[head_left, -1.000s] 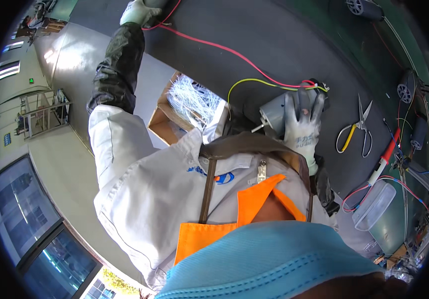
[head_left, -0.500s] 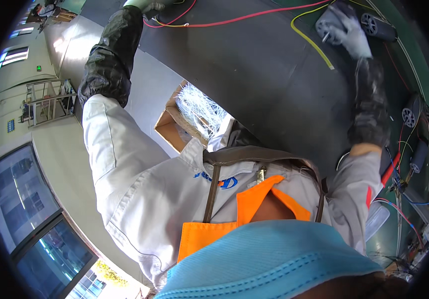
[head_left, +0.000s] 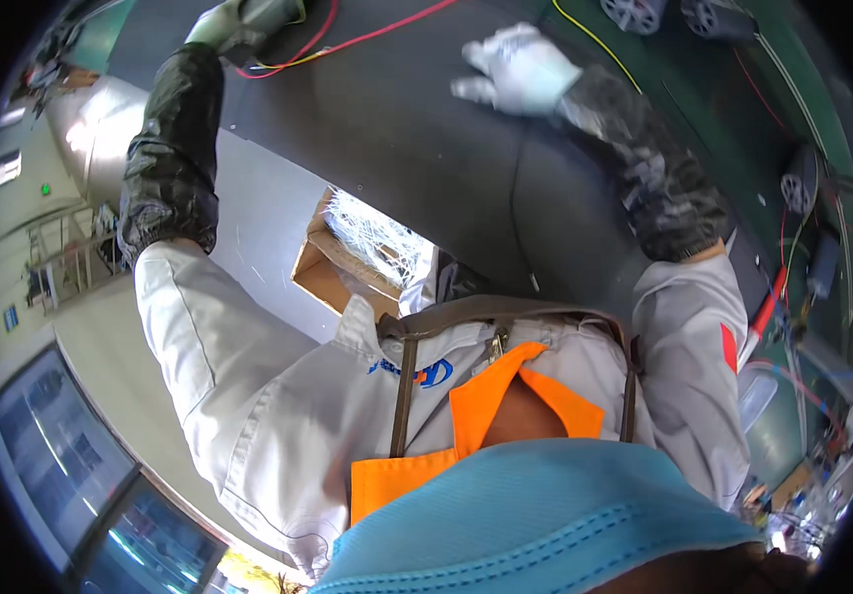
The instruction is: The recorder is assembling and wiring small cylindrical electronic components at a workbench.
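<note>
My left hand (head_left: pixel 216 26), in a pale glove, is closed on a dark grey cylindrical motor (head_left: pixel 266 18) at the top left; the picture's edge cuts part of it off. Red wire (head_left: pixel 387 38) and yellow wire (head_left: pixel 293 64) lie beside that motor on the dark tabletop (head_left: pixel 367 129). My right hand (head_left: pixel 523 71), in a white glove and slightly blurred, is over the table with fingers apart and nothing visible in them. A thin black cord (head_left: pixel 513 188) runs from near this hand toward my body. Two motors (head_left: pixel 634 14) (head_left: pixel 718 18) lie beyond it at the top right.
A cardboard box (head_left: pixel 322 259) of white stringy material is below the table's near edge. More motors (head_left: pixel 799 180) (head_left: pixel 823 265) with wires lie on the green surface (head_left: pixel 684 94) at the right. A yellow wire (head_left: pixel 600 42) crosses near the right hand.
My right hand has let go of a motor at the top right and moved left over the table. The view has shifted, and the black cord now shows.
</note>
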### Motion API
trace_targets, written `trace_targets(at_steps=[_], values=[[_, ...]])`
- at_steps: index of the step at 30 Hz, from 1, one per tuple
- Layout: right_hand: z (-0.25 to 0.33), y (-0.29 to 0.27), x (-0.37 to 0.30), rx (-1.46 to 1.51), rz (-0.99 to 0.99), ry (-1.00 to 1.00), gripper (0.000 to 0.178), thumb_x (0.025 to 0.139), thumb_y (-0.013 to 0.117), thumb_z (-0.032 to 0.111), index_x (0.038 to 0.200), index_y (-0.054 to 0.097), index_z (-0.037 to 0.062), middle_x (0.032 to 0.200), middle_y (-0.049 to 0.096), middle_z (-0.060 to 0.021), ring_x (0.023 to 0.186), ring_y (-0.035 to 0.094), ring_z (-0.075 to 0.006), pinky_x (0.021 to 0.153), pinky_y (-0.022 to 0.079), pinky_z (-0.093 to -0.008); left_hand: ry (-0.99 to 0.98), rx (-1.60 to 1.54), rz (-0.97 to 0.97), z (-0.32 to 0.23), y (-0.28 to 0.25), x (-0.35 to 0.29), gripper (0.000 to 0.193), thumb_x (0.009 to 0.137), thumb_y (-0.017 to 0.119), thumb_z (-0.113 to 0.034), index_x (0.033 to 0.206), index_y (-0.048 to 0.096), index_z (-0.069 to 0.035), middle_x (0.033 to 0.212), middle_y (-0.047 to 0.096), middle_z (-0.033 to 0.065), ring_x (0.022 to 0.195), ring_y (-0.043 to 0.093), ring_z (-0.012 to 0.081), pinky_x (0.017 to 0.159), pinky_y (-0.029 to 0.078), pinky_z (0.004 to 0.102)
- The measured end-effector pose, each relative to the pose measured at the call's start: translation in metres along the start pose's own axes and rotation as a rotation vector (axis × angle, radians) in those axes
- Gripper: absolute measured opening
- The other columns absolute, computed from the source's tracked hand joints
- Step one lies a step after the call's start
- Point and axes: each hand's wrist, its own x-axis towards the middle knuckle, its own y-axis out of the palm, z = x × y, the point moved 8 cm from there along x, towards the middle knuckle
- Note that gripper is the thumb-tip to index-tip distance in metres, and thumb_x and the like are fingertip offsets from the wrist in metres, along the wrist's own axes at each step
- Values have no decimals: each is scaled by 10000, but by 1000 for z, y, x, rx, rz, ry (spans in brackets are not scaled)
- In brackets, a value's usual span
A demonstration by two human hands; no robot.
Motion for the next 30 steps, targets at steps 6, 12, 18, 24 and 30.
trace_targets(at_steps=[6,12,18,24,30], values=[[17,21,-164,203,-27,81,273,882,689,335,956,665,74,870,671,-132,962,626,-342,916,485,-451,6,399,-299,-80,-16,-21,778,796,743,-390,1467,433,-148,1299,591,197,1132,603,444,961,502,471],[35,8,-224,337,-430,177,290,894,677,307,1070,702,79,904,694,-114,929,647,-327,880,503,-437,265,-162,-319,-237,44,-56,646,842,683,-330,1390,490,-48,1222,597,255,1118,582,428,936,500,465],[32,-10,-355,674,-629,729,247,918,639,109,1151,693,49,833,680,-68,729,617,-141,703,506,-294,545,-356,-195,-308,85,-107,425,917,636,-316,1193,534,-9,997,658,284,974,632,472,809,525,500],[-2,-1,-580,462,-1472,1477,251,886,745,159,1068,720,-12,875,693,-28,752,601,-69,709,494,-228,275,-1365,505,-338,69,-281,471,982,588,-250,1354,529,31,754,582,1,626,545,74,526,415,216],[-67,-25,-587,1220,-1420,1143,270,915,687,108,1174,650,40,940,692,-4,781,631,-85,694,505,-222,185,-1281,961,-321,119,-370,361,980,615,-251,1238,609,2,832,660,23,671,604,85,580,481,227]])
